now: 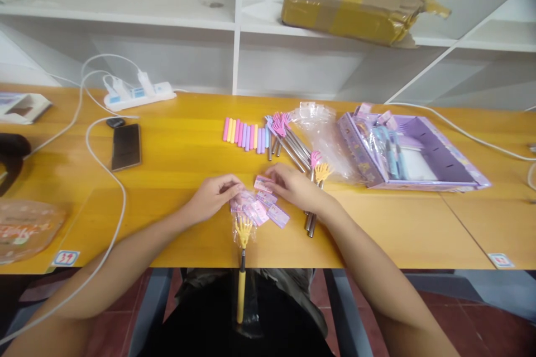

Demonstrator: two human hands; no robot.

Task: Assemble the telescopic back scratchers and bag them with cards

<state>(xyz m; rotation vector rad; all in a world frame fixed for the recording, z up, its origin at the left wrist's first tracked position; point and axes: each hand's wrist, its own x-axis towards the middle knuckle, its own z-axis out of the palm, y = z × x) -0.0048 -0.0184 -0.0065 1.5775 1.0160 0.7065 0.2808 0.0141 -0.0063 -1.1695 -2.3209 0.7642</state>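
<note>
My left hand [213, 196] is closed, thumb and fingers pinching the top of a clear plastic bag [254, 234]. Inside that bag is a yellow hand-shaped back scratcher [242, 268], its handle hanging over the table's front edge. With my right hand [295, 185] I grip a small pink printed card [263, 183] by its right end. More pink and purple cards [277, 215] lie loosely between my hands, overlapping the bag's top. Under and beyond my right wrist lie several metal-stemmed back scratchers [295, 145] with pink, blue and yellow hand heads.
A row of coloured handle tubes [247, 135] lies behind my hands. Farther right are clear bags [324, 136] and a purple box [422, 181] with packaged items. A phone [126, 146], white cable and power strip [142, 97] are left. A taped carton [347, 8] rests on the shelf.
</note>
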